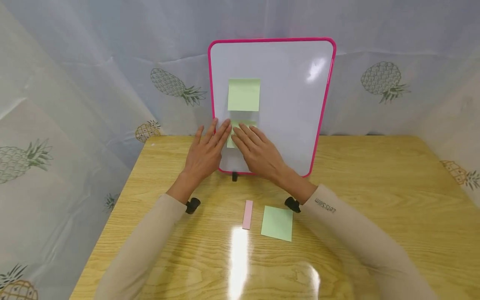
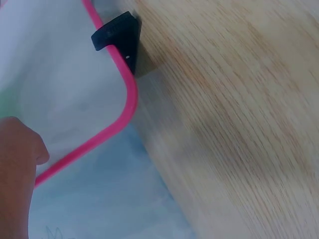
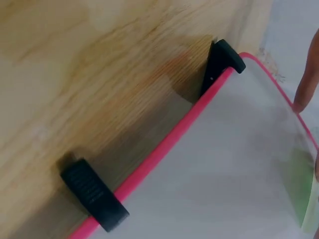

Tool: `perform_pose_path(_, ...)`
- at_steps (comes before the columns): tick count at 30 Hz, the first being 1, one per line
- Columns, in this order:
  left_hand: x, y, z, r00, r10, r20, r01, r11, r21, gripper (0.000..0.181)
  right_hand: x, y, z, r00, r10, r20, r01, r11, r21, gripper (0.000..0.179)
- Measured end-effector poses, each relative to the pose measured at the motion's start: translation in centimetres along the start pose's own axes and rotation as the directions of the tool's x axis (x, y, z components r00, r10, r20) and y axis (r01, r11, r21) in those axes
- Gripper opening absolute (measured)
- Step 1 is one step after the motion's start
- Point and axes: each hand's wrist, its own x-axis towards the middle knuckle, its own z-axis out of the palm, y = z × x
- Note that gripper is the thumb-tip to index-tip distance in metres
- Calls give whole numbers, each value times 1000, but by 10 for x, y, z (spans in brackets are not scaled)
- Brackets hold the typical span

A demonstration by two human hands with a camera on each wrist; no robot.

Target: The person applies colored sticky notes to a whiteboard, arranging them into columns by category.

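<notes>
A whiteboard (image 1: 288, 104) with a pink frame stands upright on the table, a green sticky note (image 1: 243, 95) on its upper left part. Below that note is a second green sticky note (image 1: 244, 123), partly covered by the hands. My left hand (image 1: 204, 156) lies at the board's left edge, fingers extended and fingertips beside the lower note. With straight fingers, my right hand (image 1: 260, 154) rests over the lower note. In the right wrist view the lower note (image 3: 300, 186) shows at the right side, its edge standing slightly off the board.
A pink strip (image 1: 247, 214) and a green sticky note (image 1: 277, 223) lie on the wooden table (image 1: 375, 208) in front of the board. Black clips (image 3: 94, 195) hold the board's bottom edge. Behind hangs a pineapple-print curtain (image 1: 112, 83).
</notes>
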Motion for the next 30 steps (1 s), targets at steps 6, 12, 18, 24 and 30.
perform_pose_path(6,1,-1,1,1000,25,-10,-25,1000,13,71,3,5,-1,989,-14,149,22,998,-54,52)
perform_pose_path(12,2,-4,-2,999,36,36,-37,999,30,68,8,9,-2,983,-7,184,25,995,-97,60)
perform_pose_path(18,2,-5,-5,997,43,64,-44,999,27,69,8,7,-2,973,17,231,15,990,-137,66)
perform_pose_path(24,1,-3,-4,997,43,69,-45,999,25,72,3,5,0,972,43,232,-14,992,-127,65)
perform_pose_path(30,1,-2,-7,995,30,93,-30,1000,3,73,-1,9,0,970,68,232,-30,986,-164,66)
